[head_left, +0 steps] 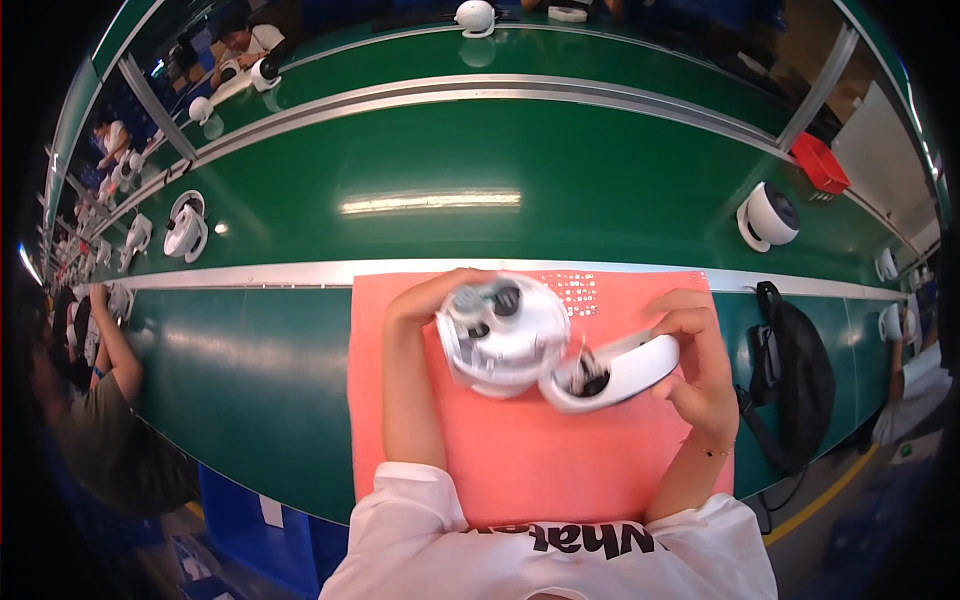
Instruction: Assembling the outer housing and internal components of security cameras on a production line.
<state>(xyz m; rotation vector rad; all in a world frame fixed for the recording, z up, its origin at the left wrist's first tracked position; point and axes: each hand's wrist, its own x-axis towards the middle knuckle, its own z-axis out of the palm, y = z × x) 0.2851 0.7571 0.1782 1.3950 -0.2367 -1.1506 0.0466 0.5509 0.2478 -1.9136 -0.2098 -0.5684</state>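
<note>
White shirt up close; over a pink mat, a round housing is backed by the left grip (closure: can't tell), a curved bracket pinched in the right grip. Probably stiff, light, slickish plastic, best held by the rims.

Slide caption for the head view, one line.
Over a pink mat, the left hand holds a round housing while the right hand grips a curved white part.

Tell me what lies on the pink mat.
Rows of small pale parts lie near its far edge. The round white housing, curved white piece and forearms hide other patches; anything there cannot be seen.
</note>
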